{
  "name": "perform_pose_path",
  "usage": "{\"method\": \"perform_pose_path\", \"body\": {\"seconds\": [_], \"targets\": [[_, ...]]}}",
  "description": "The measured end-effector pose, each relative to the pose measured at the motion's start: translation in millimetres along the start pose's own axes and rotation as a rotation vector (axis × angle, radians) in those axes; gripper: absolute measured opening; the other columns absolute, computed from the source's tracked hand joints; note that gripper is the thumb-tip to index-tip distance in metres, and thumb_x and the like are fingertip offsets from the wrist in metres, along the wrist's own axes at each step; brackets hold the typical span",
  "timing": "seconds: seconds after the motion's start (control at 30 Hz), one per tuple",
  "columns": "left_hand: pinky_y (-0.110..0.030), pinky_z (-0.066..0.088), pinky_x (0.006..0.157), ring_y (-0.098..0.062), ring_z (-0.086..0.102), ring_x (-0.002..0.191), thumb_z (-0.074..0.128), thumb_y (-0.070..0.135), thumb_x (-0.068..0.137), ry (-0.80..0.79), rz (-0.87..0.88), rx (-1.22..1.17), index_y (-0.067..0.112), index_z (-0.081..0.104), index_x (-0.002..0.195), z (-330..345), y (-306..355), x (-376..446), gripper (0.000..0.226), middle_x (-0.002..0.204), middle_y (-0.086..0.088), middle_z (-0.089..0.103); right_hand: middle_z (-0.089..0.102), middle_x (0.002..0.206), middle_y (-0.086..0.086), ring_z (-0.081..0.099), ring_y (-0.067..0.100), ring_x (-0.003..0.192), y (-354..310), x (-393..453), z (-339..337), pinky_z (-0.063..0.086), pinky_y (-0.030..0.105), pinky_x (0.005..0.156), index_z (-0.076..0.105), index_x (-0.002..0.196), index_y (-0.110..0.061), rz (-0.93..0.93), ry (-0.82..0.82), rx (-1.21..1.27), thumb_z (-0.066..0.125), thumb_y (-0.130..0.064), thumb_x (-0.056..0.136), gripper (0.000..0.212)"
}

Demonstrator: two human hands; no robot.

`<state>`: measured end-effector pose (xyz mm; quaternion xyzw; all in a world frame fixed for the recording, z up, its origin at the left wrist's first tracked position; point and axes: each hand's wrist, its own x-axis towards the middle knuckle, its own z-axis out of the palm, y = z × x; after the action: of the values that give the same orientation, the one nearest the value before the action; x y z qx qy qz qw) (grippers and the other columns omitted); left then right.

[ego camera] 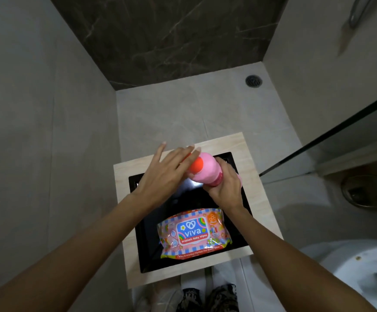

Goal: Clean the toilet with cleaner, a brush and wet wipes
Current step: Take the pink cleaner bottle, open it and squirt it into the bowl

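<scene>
Two hands up over the tabletop (pixel 259 224), and nearest us the pack of wet wipes (pixel 193 234) lies flat on the black tray (pixel 144 255). White toilet (pixel 363 275) sits low at the right edge. Further out, the right hand (pixel 224 186) is wrapped round the pink cleaner bottle (pixel 205 168), tilted over the tray's far end. Left hand (pixel 160 176), fingers straight and spread, lies against the orange cap (pixel 196 164). Beyond, a floor drain (pixel 253 81) by the dark marble wall (pixel 160 37)

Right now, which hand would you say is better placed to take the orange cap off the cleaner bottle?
Probably the left hand: its fingers already lie over the orange cap, while the right hand grips the pink cleaner bottle.
</scene>
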<state>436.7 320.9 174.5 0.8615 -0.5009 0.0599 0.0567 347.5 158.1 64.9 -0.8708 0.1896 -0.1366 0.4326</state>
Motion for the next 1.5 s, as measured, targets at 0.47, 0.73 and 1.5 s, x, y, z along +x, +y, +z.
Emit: {"method": "perform_pose_path", "body": {"seconds": [0.47,0.73,1.5], "targets": [[-0.057,0.038,0.100,-0.024,0.064,0.105,0.055,0.010,0.088,0.188,0.517,0.031,0.013,0.055,0.127,-61,92,41,0.039,0.119,-0.010,0.064,0.066,0.116,0.012,0.065,0.031,0.104,-15,-89,-138,0.052,0.041,0.089,0.058,0.127,-0.001,0.141,0.165,-0.087,0.071,-0.046,0.064,0.079],[-0.053,0.045,0.096,-0.023,0.066,0.090,0.057,0.036,0.089,0.164,0.580,0.007,0.010,0.067,0.117,-68,201,87,0.040,0.101,-0.008,0.068,0.067,0.106,0.005,0.066,0.027,0.089,14,-152,-220,0.051,0.031,0.077,0.057,0.125,-0.010,0.245,0.399,-0.216,0.079,-0.034,0.061,0.072],[-0.053,0.047,0.092,-0.025,0.065,0.105,0.071,0.025,0.080,-0.156,1.066,-0.325,0.007,0.063,0.122,12,515,156,0.046,0.123,-0.013,0.063,0.068,0.117,0.010,0.066,0.033,0.099,180,-339,-386,0.054,0.038,0.082,0.057,0.128,-0.001,0.621,0.634,-0.218,0.085,-0.005,0.049,0.083]]}}
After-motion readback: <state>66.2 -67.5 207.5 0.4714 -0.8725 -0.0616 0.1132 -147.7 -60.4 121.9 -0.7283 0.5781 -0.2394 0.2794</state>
